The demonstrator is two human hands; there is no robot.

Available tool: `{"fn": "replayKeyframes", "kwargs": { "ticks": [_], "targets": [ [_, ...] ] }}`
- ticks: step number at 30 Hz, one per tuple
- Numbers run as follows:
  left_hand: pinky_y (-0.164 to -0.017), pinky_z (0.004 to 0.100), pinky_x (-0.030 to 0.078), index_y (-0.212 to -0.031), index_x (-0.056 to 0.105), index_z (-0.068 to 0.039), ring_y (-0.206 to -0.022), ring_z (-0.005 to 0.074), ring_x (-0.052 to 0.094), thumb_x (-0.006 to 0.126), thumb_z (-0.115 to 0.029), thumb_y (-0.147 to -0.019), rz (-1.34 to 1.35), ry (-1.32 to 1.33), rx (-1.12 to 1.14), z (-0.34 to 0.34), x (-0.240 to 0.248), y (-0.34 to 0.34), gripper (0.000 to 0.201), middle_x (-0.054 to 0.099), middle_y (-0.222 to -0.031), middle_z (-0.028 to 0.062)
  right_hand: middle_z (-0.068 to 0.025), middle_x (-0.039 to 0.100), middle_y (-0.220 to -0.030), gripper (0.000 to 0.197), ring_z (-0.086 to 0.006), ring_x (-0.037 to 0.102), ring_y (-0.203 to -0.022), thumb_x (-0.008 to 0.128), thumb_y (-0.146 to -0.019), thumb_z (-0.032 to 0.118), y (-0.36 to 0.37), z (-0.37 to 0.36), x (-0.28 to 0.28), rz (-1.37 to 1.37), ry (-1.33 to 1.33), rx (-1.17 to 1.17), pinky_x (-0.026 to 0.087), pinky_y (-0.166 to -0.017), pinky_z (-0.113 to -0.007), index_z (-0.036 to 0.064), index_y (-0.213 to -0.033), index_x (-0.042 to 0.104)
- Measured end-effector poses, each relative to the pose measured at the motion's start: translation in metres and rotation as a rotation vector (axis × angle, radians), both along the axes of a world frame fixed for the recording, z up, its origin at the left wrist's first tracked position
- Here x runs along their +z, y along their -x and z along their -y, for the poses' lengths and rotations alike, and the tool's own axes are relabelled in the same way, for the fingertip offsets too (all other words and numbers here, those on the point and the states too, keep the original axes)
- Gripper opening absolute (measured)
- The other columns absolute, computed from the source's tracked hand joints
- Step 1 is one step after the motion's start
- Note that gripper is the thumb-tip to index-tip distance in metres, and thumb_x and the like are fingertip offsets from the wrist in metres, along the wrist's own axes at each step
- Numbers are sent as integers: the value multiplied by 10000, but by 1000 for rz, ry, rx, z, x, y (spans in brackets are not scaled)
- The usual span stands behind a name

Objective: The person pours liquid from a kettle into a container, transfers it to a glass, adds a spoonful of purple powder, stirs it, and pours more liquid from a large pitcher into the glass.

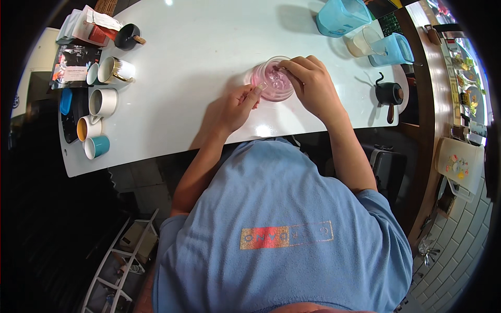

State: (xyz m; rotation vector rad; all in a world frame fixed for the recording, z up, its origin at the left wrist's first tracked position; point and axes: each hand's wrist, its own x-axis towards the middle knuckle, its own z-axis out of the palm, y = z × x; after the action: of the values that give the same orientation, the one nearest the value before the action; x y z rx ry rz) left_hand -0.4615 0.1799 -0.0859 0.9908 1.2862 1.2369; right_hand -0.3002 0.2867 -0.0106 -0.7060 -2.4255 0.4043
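A clear, pink-tinted round cup (276, 93) with pinkish contents sits on the white table, near its front edge. My left hand (239, 108) is closed at the cup's left side, thumb and fingers pinching what looks like its clear handle. From the right, my right hand (315, 86) reaches over the rim with its fingertips pressed together. Whatever those fingertips hold, if anything, is hidden by the fingers.
Several mugs (103, 102), a black pot (127, 37) and packets (78, 65) line the left side of the white table (177, 78). At the right stand blue pitchers (342, 20), a clear cup (361, 43) and a black kettle (389, 93).
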Motion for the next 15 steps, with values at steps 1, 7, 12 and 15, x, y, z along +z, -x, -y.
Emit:
{"fn": "replayKeyframes", "kwargs": {
  "ticks": [1, 7, 12, 15],
  "targets": [
    [-594, 191, 380, -819, 605, -32, -618, 39, 444, 511, -299, -957, 0, 1, -2, -1, 1, -1, 315, 504, -651, -29, -78, 634, -812, 105, -269, 538, -729, 575, -822, 77, 0, 1, -1, 0, 1, -2, 460, -701, -352, 49, -895, 646],
    [-613, 193, 387, -820, 598, -38, -638, 40, 450, 513, -317, -955, 31, 17, 15, 0, 1, -1, 322, 509, -668, -28, -88, 633, -808, 103, -264, 541, -723, 583, -812, 75, -5, 4, 0, -8, 219, 41, 465, -689, -358, 39, -892, 638],
    [-620, 197, 387, -799, 575, -51, -642, 43, 450, 512, -329, -955, 22, -12, -15, -1, -5, 2, 325, 508, -682, -29, -97, 633, -796, 100, -282, 549, -710, 579, -811, 77, -3, 0, -3, 61, -29, -6, 467, -687, -370, 27, -880, 631],
    [-620, 197, 385, -798, 578, -53, -640, 43, 449, 513, -336, -953, 30, -10, -7, 0, -4, 1, 329, 504, -678, -31, -100, 626, -788, 96, -287, 549, -713, 584, -810, 83, 0, 8, -4, -13, 60, 17, 467, -687, -378, 24, -873, 627]
  ]
}}
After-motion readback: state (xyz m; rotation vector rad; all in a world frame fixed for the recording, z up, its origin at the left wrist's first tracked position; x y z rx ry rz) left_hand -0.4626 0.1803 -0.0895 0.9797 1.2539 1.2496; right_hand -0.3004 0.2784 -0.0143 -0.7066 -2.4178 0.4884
